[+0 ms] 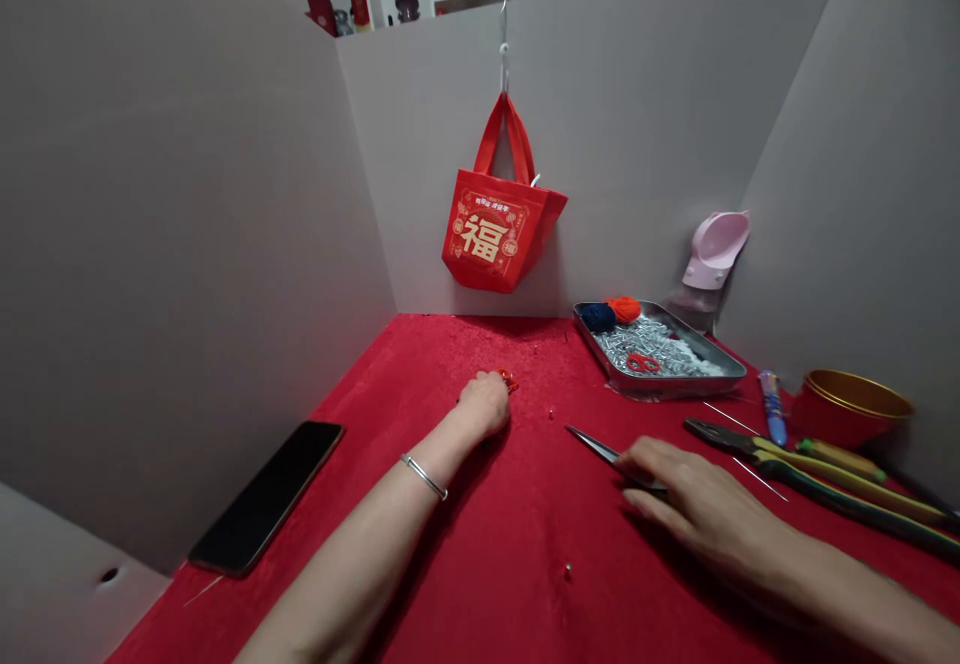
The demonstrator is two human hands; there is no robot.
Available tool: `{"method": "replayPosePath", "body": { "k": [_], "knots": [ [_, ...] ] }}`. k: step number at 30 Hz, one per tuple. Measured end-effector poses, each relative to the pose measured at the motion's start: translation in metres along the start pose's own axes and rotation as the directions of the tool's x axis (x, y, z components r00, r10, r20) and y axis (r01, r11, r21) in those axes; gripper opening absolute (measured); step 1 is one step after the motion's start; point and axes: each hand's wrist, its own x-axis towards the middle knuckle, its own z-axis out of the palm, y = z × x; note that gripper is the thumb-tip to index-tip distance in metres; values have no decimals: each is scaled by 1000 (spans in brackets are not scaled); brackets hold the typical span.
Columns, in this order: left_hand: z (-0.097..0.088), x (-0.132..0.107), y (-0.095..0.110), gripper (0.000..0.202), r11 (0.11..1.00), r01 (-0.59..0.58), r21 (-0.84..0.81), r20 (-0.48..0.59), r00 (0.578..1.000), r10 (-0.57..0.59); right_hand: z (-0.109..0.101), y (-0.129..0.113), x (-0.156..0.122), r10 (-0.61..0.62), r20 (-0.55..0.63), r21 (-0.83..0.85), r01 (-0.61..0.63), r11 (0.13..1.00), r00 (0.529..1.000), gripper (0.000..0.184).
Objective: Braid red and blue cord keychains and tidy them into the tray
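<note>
My left hand, with a silver bangle on its wrist, reaches out to the middle of the red cloth. Its fingers are curled around a small shiny orange-red thing, mostly hidden by the hand. Lower and to the right, my right hand pinches a pair of pointed metal tweezers between thumb and fingers. The tips point away to the left, low over the cloth and apart from the left hand. Tiny shiny beads lie on the cloth between the two arms and beyond.
A metal tray holds silvery pins, yarn balls and small red scissors. Pliers, a pen and a red-gold bowl crowd the right. A phone lies left. A red bag hangs on the back panel.
</note>
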Motion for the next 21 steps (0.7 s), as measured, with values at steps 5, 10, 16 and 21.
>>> {"method": "replayPosePath", "body": {
  "k": [5, 10, 16, 21],
  "knots": [
    [-8, -1, -4, 12, 955, -76, -286, 49, 994, 93, 28, 16, 16, 2, -139, -385, -56, 921, 990, 27],
    [4, 9, 12, 10, 914, -88, -396, 25, 994, 106, 39, 38, 11, 95, -85, -457, -124, 881, 992, 24],
    [27, 5, 37, 13, 951, -27, -307, -21, 1000, 22, 13, 61, 10, 253, -108, -523, -272, 808, 961, 24],
    [22, -2, 31, 22, 951, -45, -307, -7, 999, 45, 1, 33, 55, 157, -61, -70, -161, 984, 986, 34]
  ]
}}
